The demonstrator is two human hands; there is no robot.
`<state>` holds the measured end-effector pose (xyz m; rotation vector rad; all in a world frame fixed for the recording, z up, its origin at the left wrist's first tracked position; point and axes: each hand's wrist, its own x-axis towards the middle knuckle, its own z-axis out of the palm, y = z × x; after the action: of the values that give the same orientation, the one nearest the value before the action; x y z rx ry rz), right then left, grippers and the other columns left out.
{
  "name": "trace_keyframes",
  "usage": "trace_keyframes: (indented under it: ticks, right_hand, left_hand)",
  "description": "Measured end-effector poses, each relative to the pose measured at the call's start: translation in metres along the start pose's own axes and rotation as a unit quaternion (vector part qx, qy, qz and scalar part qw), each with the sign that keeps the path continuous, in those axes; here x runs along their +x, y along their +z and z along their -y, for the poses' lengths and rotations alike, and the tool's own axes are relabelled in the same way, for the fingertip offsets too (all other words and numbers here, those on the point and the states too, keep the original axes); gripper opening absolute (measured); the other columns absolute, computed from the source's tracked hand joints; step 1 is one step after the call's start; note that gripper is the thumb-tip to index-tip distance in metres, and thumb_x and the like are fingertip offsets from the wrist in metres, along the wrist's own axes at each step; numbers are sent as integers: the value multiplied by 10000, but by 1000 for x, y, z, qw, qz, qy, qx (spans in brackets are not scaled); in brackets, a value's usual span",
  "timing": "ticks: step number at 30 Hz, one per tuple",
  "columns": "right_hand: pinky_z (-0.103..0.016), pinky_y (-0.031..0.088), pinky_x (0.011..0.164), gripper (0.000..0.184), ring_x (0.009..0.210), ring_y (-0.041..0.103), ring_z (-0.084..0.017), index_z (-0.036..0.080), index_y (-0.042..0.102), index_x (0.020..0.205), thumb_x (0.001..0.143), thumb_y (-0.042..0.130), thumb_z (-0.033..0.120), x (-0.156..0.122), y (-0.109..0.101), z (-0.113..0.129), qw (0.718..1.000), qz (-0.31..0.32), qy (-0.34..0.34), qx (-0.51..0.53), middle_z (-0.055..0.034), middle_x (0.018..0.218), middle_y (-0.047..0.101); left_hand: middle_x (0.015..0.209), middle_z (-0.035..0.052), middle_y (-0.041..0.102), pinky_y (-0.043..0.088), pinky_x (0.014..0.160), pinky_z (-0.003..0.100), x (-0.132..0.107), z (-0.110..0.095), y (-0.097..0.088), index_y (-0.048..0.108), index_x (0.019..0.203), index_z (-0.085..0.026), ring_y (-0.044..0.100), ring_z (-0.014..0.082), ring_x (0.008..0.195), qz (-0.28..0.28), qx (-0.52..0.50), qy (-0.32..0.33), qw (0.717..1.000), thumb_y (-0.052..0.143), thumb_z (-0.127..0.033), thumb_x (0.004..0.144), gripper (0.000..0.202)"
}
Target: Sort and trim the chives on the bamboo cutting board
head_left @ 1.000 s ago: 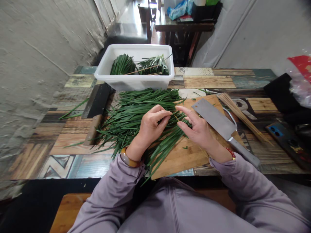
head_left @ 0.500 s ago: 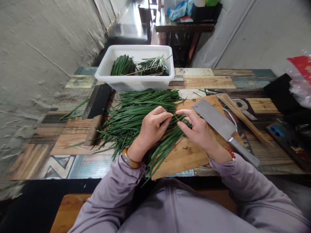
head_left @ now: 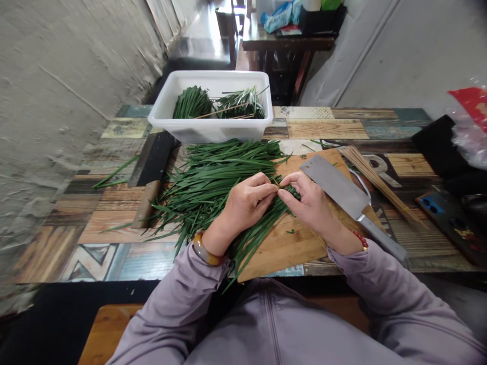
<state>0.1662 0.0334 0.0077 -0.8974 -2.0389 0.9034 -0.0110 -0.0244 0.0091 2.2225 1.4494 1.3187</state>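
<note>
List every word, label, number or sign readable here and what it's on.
"R": tabletop, beside the skewers.
"Z" or a sideways "N": tabletop, front left.
Partial letter beside the cleaver: unreadable.
Blue packet on the far table: too blurred to read.

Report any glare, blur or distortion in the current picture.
Head view: white glare on the glossy dark surface behind the white rectangular plastic tub; head view: the red and clear plastic bag at the right edge looks soft and stretched, likely wide-angle distortion; head view: the long flat green leaves and broad grey metal cleaver read fairly clearly.
</note>
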Motion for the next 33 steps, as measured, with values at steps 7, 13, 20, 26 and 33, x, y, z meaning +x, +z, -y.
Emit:
trace_keyframes:
  ticks: [7,13,20,26,33]
  right_hand:
    - [-277,496,655,118,681,615,-143,230,583,942,881,621,323,0,-4,3,999,3,20,27,5,792,655]
    - [-286,505,671,138,709,628,-153,224,598,966,894,620,340,-2,-3,0,999,1,35,32,-10,823,668]
    - [-273,476,605,130,628,596,-146,228,620,939,887,626,347,-3,-1,1,999,-11,23,21,7,737,642]
    - [-271,481,606,134,635,606,-145,228,617,940,885,628,349,-4,0,0,999,-12,24,35,5,752,653]
    - [-282,489,584,158,630,629,-158,229,646,988,889,616,348,-4,0,3,999,-2,30,34,0,756,675]
  left_hand:
    - [892,43,669,491,707,253,1,9,-12,717,1079,-171,622,146,773,75,-2,-80,994,671,-184,866,218]
    - [851,32,690,478,703,249,1,16,-21,729,897,-184,650,156,782,114,39,-106,987,618,-83,819,169]
    - [824,33,639,468,705,256,0,32,-35,737,936,-189,595,151,766,-83,137,-124,979,561,-118,867,203]
    - [722,-9,595,418,556,219,4,33,-41,743,1006,-170,534,97,598,-254,-105,-251,928,638,-239,838,210]
    - [622,-21,591,403,518,195,6,30,-44,733,879,-168,540,84,568,-275,-271,-299,873,709,-317,802,170]
